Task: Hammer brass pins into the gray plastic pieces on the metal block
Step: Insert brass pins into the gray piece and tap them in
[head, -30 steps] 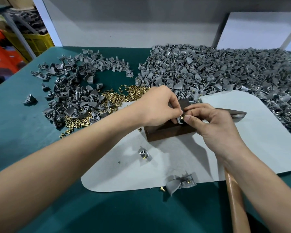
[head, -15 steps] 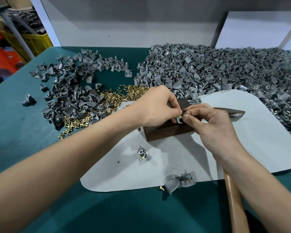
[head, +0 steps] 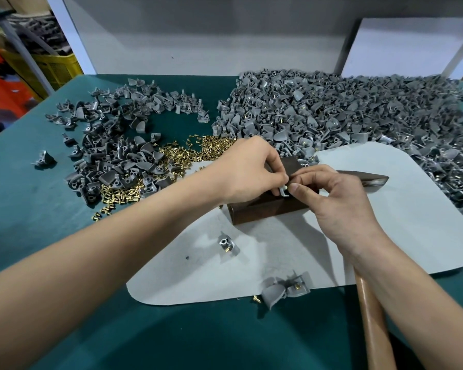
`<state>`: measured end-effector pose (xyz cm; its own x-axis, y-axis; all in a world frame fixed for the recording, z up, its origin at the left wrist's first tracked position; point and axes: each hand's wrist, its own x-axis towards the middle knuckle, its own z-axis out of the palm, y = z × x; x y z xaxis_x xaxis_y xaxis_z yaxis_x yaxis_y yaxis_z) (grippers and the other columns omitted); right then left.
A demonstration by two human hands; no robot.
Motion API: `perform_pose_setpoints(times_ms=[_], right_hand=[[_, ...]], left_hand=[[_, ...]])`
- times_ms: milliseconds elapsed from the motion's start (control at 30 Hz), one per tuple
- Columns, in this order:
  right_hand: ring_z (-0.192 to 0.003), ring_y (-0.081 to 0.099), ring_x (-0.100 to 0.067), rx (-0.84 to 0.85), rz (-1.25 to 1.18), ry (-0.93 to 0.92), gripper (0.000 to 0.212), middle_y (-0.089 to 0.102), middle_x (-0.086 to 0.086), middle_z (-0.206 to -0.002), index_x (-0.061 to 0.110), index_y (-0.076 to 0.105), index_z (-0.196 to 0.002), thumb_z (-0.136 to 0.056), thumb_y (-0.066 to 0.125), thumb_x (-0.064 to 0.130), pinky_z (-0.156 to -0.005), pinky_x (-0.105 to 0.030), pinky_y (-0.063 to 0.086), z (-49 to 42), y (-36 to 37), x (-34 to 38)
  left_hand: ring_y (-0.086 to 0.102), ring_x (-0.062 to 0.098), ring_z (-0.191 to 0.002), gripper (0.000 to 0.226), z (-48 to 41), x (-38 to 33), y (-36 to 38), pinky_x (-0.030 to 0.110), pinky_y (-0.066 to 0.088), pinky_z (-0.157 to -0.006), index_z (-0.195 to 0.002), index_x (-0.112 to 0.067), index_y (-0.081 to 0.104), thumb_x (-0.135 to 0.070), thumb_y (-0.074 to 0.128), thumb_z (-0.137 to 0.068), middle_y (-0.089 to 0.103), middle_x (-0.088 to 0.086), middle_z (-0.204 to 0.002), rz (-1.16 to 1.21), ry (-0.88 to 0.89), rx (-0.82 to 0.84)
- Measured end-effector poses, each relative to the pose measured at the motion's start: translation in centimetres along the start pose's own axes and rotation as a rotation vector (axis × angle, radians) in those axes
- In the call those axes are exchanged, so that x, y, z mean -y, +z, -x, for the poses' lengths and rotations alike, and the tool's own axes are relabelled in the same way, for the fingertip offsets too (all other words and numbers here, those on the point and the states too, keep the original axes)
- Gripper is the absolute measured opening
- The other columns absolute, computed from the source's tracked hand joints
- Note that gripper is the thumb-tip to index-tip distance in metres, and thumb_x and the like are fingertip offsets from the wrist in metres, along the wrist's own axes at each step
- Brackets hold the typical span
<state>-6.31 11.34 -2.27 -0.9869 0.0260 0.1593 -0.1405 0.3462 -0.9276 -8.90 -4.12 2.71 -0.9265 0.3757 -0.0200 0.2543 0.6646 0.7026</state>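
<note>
Left hand (head: pixel 249 169) and right hand (head: pixel 340 198) fingertip to fingertip, fingers curled.

The left hand (head: pixel 247 169) and right hand (head: pixel 334 201) meet over the metal block (head: pixel 262 212), fingertips pinching one gray plastic piece (head: pixel 283 192) with a brass pin (head: pixel 286 186) at its top. A hammer (head: pixel 373 321) lies beneath the right hand.

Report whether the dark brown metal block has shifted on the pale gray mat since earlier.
No. The dark brown metal block keeps its place on the pale gray mat, same gap to the loose gray plastic piece.
</note>
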Motion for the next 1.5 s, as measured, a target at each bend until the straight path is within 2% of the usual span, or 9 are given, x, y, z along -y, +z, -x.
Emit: perform_pose_setpoints(times_ms=[333,467,600,867,1033,1133,1200,1367,1500], right_hand=[[-0.077,0.056,0.004,-0.056,0.052,-0.074,0.026,0.062,0.012,-0.088,0.026,0.067,-0.065,-0.081,0.071,0.005,-0.073,-0.008,0.038,0.3,0.4,-0.2],[-0.088,0.060,-0.012,-0.069,0.151,-0.079,0.021,0.063,0.017,-0.088,0.027,0.068,-0.066,-0.080,0.072,0.012,-0.093,-0.032,0.041,0.3,0.3,-0.4],[-0.079,0.056,0.004,-0.037,0.118,-0.085,0.026,0.062,0.015,-0.088,0.028,0.067,-0.067,-0.080,0.072,0.006,-0.076,-0.008,0.039,0.2,0.2,-0.1],[-0.080,0.055,0.002,-0.012,0.126,-0.096,0.028,0.060,0.014,-0.088,0.028,0.064,-0.066,-0.079,0.072,0.004,-0.074,-0.006,0.038,0.1,0.0,0.3],[-0.081,0.055,0.001,-0.015,0.106,-0.075,0.026,0.061,0.013,-0.088,0.025,0.065,-0.067,-0.080,0.072,0.004,-0.076,-0.007,0.038,0.1,0.1,0.3],[-0.081,0.056,-0.001,-0.014,0.070,-0.066,0.024,0.062,0.011,-0.088,0.024,0.066,-0.066,-0.079,0.071,0.004,-0.077,-0.010,0.040,0.1,0.1,0.3],[-0.082,0.057,-0.004,-0.014,0.034,-0.051,0.023,0.063,0.008,-0.089,0.023,0.067,-0.066,-0.079,0.072,0.004,-0.077,-0.014,0.041,0.1,0.1,0.1],[-0.071,0.060,-0.003,0.075,-0.157,0.007,0.022,0.066,0.005,-0.089,0.018,0.072,-0.069,-0.081,0.068,0.000,-0.059,-0.014,0.046,-0.4,-0.6,-0.4],[-0.084,0.063,-0.009,0.087,-0.113,0.005,0.021,0.068,0.009,-0.092,0.022,0.076,-0.075,-0.082,0.068,0.003,-0.072,-0.023,0.050,-0.6,-1.0,-1.1]], left_hand=[[0.068,0.004,-0.073,0.013,0.1,0.3,0.5,0.027,0.052,-0.082,-0.074,-0.015,0.072,-0.013,0.067,-0.085,0.074,0.001,-0.069,-0.004,0.015,-0.063],[0.067,0.002,-0.072,0.012,0.1,0.2,0.4,0.024,0.051,-0.082,-0.075,-0.014,0.072,-0.013,0.067,-0.086,0.074,0.002,-0.070,-0.005,0.016,-0.059],[0.065,0.000,-0.071,0.013,0.1,0.2,0.5,0.015,0.050,-0.076,-0.074,-0.015,0.072,-0.014,0.067,-0.086,0.074,0.001,-0.070,-0.020,0.030,-0.058],[0.060,-0.002,-0.062,0.015,0.1,0.1,0.6,0.006,0.043,-0.062,-0.070,-0.020,0.070,-0.015,0.067,-0.084,0.072,-0.002,-0.068,-0.077,0.045,-0.082],[0.059,-0.003,-0.061,0.013,0.0,0.1,0.6,0.006,0.042,-0.061,-0.072,-0.018,0.071,-0.015,0.067,-0.084,0.072,-0.003,-0.067,-0.082,0.045,-0.086],[0.061,-0.002,-0.063,0.012,0.0,0.1,0.7,0.010,0.047,-0.064,-0.073,-0.018,0.072,-0.016,0.068,-0.084,0.072,-0.004,-0.067,-0.075,0.048,-0.090],[0.065,0.002,-0.071,0.013,0.0,0.1,0.7,0.019,0.051,-0.076,-0.073,-0.018,0.072,-0.016,0.068,-0.085,0.072,-0.004,-0.067,-0.045,0.037,-0.085],[0.069,0.014,-0.082,0.015,0.0,0.8,0.5,0.036,0.053,-0.088,-0.073,-0.017,0.072,-0.014,0.068,-0.087,0.074,0.002,-0.072,0.102,-0.022,-0.043],[0.068,0.020,-0.087,0.014,-0.1,1.2,0.3,0.039,0.052,-0.090,-0.074,-0.015,0.074,-0.014,0.069,-0.087,0.074,0.001,-0.072,0.160,-0.052,-0.026]])
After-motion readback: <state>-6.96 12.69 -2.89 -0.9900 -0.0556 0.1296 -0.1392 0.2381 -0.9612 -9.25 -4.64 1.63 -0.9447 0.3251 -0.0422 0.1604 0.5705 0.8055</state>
